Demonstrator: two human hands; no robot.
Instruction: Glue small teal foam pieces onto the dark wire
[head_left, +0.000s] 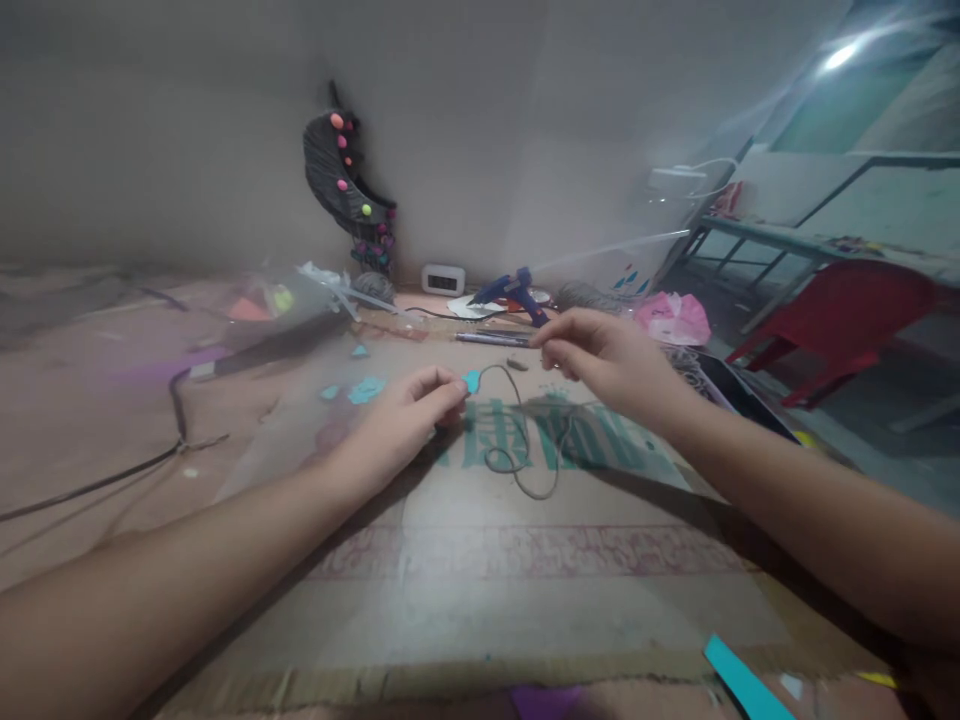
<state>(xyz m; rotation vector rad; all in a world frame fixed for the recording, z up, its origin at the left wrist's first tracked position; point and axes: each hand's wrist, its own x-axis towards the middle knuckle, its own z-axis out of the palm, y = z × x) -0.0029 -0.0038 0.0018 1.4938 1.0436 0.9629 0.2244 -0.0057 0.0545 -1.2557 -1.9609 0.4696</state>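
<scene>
My left hand [420, 405] is closed in a pinch on a small turquoise paper piece [472, 380] above the middle of the board. A thin grey cord [525, 440] runs from beside that piece and curls in loose loops over the board. My right hand [592, 352] hovers at the far right with thumb and fingers drawn together; what they hold, if anything, does not show. Just beyond its fingertips lies a blue glue gun [517, 290], its handle towards the hand. More turquoise paper pieces [366, 390] lie left of my left hand.
A printed board [480, 620] covers the table. At the back stand a white digital clock [443, 279], a silver pen [491, 340] and a pink plastic bag [679, 318]. A dark crescent with pompoms [330, 175] hangs on the wall. A turquoise strip [746, 680] lies front right.
</scene>
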